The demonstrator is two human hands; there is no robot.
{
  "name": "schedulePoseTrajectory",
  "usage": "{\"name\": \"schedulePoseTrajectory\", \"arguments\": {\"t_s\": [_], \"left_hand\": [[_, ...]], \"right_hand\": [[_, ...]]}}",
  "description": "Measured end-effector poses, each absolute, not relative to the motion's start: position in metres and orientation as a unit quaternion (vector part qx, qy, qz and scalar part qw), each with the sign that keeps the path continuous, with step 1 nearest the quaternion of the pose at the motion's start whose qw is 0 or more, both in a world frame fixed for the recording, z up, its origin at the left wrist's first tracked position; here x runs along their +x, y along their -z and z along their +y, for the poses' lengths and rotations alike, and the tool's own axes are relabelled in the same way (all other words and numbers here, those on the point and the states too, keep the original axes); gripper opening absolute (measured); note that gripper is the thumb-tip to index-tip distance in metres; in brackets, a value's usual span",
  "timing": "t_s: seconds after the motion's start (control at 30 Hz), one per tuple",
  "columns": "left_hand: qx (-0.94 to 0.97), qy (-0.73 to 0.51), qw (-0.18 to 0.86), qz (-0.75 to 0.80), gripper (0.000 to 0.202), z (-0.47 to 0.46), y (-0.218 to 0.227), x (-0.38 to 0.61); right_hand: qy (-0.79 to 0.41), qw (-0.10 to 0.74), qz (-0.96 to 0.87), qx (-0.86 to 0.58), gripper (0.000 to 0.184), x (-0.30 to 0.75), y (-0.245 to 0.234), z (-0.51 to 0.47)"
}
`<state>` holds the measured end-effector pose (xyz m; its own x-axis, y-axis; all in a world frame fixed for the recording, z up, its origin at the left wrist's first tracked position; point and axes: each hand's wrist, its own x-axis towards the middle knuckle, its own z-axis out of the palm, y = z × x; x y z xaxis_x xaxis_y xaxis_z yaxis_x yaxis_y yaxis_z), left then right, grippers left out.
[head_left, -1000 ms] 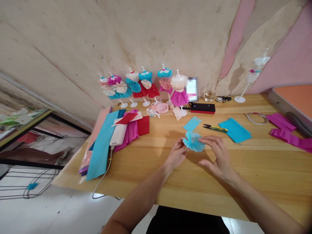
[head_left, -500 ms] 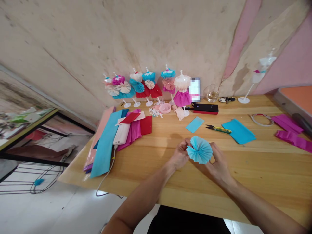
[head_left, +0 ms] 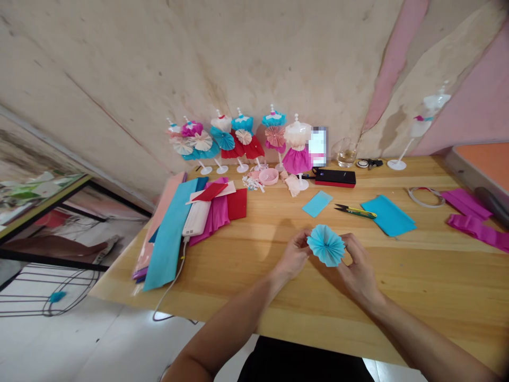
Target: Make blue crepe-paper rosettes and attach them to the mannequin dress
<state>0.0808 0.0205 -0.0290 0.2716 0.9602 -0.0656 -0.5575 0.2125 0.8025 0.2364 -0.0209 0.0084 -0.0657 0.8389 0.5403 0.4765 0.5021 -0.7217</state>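
Observation:
Between my two hands, above the wooden table, is a light blue pleated paper rosette (head_left: 326, 245), fanned into a round shape. My left hand (head_left: 297, 253) pinches its left edge. On the opposite edge my right hand (head_left: 357, 265) grips it, the fingertips partly hidden behind the pleats. Just beyond the rosette lie a small light blue paper piece (head_left: 317, 203), yellow-and-black thread snips (head_left: 356, 211) and a folded blue crepe sheet (head_left: 388, 215).
Several small dress forms in paper dresses (head_left: 242, 138) line the wall. A phone (head_left: 318, 146), a glass (head_left: 347, 153) and a black-and-red box (head_left: 335, 178) stand behind. Coloured paper (head_left: 170, 233) and a white power bank (head_left: 198, 217) lie left; magenta strips (head_left: 477, 228) lie right.
The rosette has turned slightly and now looks fuller and rounder, with its pleats closed into a circle. Both hands keep hold of it in nearly the same place.

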Motion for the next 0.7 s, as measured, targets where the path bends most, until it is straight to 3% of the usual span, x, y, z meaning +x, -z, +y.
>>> {"name": "schedulePoseTrajectory", "arguments": {"t_s": [0.7], "left_hand": [[0.394, -0.515, 0.700, 0.300, 0.027, 0.0175, 0.0272, 0.0820]], "right_hand": [[-0.201, 0.508, -0.701, -0.458, 0.011, 0.2385, -0.0036, -0.0190]]}}
